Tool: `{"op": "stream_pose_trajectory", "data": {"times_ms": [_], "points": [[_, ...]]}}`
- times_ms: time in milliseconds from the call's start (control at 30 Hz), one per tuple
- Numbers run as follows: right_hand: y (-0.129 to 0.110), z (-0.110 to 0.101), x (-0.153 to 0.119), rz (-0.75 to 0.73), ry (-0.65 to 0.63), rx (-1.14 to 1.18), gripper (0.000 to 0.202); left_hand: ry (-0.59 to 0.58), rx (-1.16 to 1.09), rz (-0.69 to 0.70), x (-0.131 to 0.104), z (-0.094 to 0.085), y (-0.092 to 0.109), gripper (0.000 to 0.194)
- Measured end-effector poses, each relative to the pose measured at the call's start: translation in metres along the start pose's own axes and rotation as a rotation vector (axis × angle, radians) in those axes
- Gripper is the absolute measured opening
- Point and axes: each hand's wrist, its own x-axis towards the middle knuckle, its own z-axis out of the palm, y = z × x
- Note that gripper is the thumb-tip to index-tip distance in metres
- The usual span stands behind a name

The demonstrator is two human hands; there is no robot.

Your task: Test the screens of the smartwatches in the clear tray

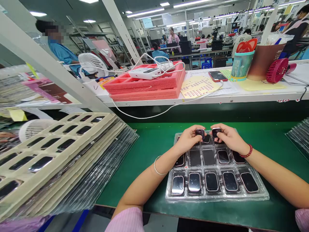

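Note:
My left hand [191,140] is closed on a small dark smartwatch body [200,132], pinched between thumb and fingers. A second smartwatch body [216,131] is gripped the same way by my right hand [229,138]. Both are held up over the far rows of a clear plastic tray [169,197]. Watch bodies with dark glass faces fill the tray's near row, among them one in the middle [211,181]. In the middle row, two neighbouring pockets [195,158] show no watch. My hands partly cover the far row.
Stacked trays [116,135] with more watch faces rise on my left; further clear trays [300,137] stand at the right edge. A shelf [149,102] behind the green table [145,138] bears red foam trays [145,91], a phone [217,76], a cup [241,66] and fans. People work beyond.

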Motion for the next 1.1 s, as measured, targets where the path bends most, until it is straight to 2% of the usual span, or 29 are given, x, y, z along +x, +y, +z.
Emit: {"op": "stream_pose_trajectory", "data": {"times_ms": [100,233,300,367,533,667,800,933,1100], "points": [[-0.0001,0.0000,-0.0001,0.000,-0.002,0.014,0.042,0.023,0.031,0.021,0.0004,-0.0001,-0.0008,0.045],[-0.0014,0.0008,-0.0021,-0.034,-0.105,-0.017,0.040,0.004,0.022,0.013,0.0000,-0.0005,-0.0005,0.029],[-0.0019,0.0006,-0.0027,-0.059,-0.123,-0.013,0.042,0.009,0.021,0.028,-0.0001,-0.0008,-0.0005,0.030],[-0.0020,-0.0002,-0.0026,-0.075,-0.120,0.002,0.043,0.014,0.031,0.050,0.0002,-0.0011,-0.0008,0.036],[-0.0007,-0.0015,-0.0018,-0.066,-0.109,-0.008,0.040,-0.009,0.013,0.047,0.0007,-0.0018,-0.0023,0.030],[-0.0010,0.0005,-0.0036,-0.085,-0.097,-0.011,0.040,0.001,0.035,0.063,0.0006,-0.0017,-0.0021,0.037],[-0.0020,0.0006,-0.0041,-0.088,-0.095,-0.028,0.036,-0.001,-0.004,0.037,0.0003,-0.0011,-0.0013,0.030],[-0.0025,-0.0011,-0.0024,-0.099,-0.079,-0.020,0.037,0.006,0.016,0.060,0.0002,-0.0010,-0.0013,0.038],[-0.0033,0.0003,-0.0035,-0.093,-0.088,-0.025,0.038,0.010,0.018,0.050,0.0011,-0.0020,-0.0031,0.032]]}}
